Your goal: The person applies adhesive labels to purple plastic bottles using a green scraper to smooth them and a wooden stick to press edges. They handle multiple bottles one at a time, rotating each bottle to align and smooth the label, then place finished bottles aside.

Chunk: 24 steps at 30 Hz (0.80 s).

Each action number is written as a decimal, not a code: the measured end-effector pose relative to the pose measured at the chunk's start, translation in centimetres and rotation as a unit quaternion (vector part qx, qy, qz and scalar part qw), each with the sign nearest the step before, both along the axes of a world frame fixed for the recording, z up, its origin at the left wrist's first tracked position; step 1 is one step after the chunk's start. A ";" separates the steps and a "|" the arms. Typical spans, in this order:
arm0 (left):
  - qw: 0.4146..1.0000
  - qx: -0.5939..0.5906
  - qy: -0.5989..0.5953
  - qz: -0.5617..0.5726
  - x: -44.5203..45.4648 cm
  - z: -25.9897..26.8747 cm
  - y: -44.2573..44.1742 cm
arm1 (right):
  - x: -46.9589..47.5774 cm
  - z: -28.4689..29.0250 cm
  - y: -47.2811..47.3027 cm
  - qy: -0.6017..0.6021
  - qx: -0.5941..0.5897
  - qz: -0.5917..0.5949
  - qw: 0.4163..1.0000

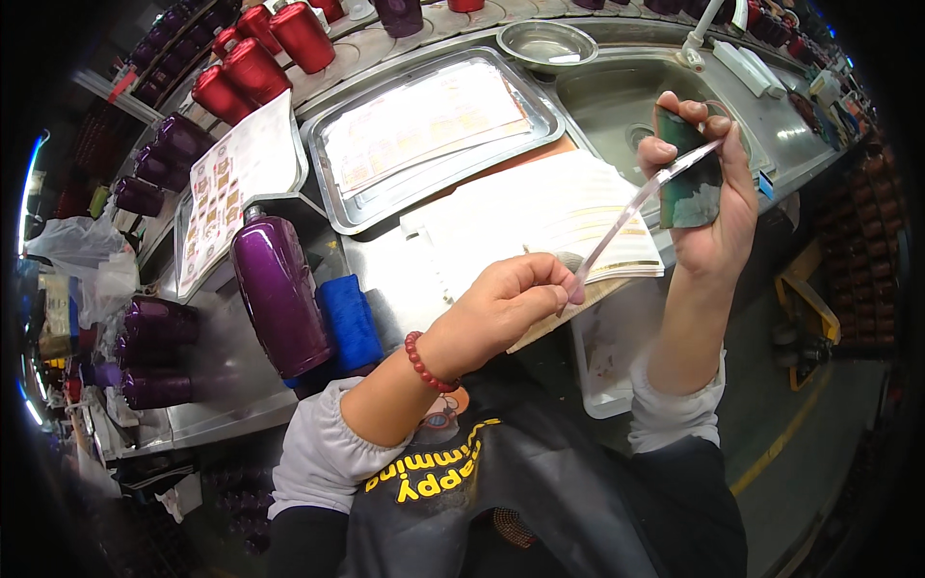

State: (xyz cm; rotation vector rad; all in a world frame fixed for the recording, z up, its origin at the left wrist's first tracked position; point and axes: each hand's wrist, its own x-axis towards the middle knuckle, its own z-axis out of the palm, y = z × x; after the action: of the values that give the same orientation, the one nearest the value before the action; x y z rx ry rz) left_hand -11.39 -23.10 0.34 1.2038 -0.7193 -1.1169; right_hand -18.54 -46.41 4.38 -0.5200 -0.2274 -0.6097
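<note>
A narrow, clear strip (627, 212) stretches slantwise between my two hands. The fingertips of my left hand (509, 296) pinch its lower end, just above the front edge of a stack of white sheets (506, 209) with gold bands. My right hand (726, 206), raised over the sink's near side, pinches the upper end. Also in that hand, against the palm, is a thin dark-green flat piece (676, 130), perhaps a scraper. Left of the sheets lies a glossy purple bottle (278, 296) on its side, beside a folded blue cloth (349, 321).
A metal tray (336, 220) holds printed sheets; another printed sheet stack (242, 188) lies left of it. Behind stand red bottles (302, 36) and a metal bowl (547, 47). The steel sink (607, 94) has a faucet (694, 54). More purple bottles (159, 321) are at left.
</note>
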 end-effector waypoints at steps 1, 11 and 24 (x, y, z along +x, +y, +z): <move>1.000 0.000 -0.021 0.008 0.0 0.0 0.2 | 0.0 -0.2 -0.2 0.003 -0.002 -0.003 1.000; 0.978 0.050 -0.199 0.048 -0.1 0.3 2.2 | -0.4 -0.5 -0.6 0.019 0.002 -0.019 1.000; 0.925 0.021 -0.363 0.113 -0.8 0.0 3.6 | -0.6 0.4 -0.2 0.000 -0.025 -0.019 1.000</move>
State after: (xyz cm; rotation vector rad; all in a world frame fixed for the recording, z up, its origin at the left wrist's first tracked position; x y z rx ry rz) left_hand -12.21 -19.50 0.31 1.7110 -1.0781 -0.4722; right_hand -19.11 -46.58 4.79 -0.5734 -0.2334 -0.6413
